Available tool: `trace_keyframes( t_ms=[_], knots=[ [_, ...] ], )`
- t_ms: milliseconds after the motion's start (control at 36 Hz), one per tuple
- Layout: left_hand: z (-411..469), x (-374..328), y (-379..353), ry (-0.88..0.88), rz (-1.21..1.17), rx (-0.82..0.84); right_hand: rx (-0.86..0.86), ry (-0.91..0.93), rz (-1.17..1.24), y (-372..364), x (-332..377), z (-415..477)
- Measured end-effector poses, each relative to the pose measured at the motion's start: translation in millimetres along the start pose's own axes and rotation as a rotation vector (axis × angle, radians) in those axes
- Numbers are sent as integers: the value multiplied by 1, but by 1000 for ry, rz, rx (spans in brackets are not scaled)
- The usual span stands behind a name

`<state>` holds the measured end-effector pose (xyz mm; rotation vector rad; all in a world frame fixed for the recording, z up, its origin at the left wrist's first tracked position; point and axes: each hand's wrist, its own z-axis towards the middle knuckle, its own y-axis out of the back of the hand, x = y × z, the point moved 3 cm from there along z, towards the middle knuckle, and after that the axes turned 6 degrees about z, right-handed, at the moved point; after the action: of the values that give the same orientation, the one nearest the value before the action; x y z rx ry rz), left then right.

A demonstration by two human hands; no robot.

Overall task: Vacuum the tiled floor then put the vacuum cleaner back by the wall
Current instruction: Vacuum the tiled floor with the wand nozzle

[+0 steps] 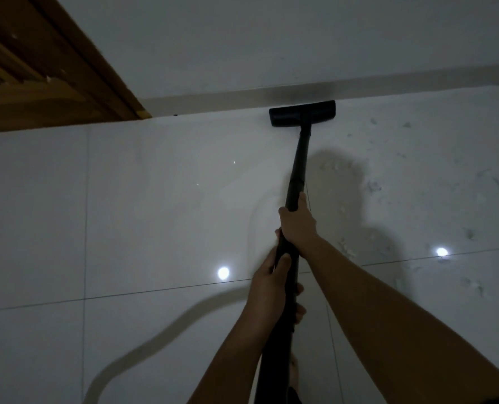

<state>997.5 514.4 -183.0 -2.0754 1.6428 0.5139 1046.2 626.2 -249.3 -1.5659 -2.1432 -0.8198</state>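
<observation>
The black vacuum tube [298, 167] runs from the bottom of the view up to its flat black floor head [302, 113], which sits on the glossy white tiled floor [155, 199] right against the skirting of the white wall [271, 39]. My right hand [296, 221] grips the tube higher up. Just below it, my left hand [271, 282] is wrapped round the tube. Pale scraps of debris [376, 186] lie scattered on the tiles to the right of the tube.
A brown wooden door and frame [38, 77] stand at the upper left. Two ceiling-light reflections [223, 273] shine on the tiles. My bare foot [294, 371] shows beside the tube at the bottom.
</observation>
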Motion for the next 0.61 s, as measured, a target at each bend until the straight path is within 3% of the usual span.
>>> trace_keyframes(
  t_ms=[306,611],
  knots=[
    [27,-20,-34,14,23,60,-95,-22,8,44,10,27],
    [-8,5,-49,15,15,99,-112,-38,13,63,-14,-9]
  ],
)
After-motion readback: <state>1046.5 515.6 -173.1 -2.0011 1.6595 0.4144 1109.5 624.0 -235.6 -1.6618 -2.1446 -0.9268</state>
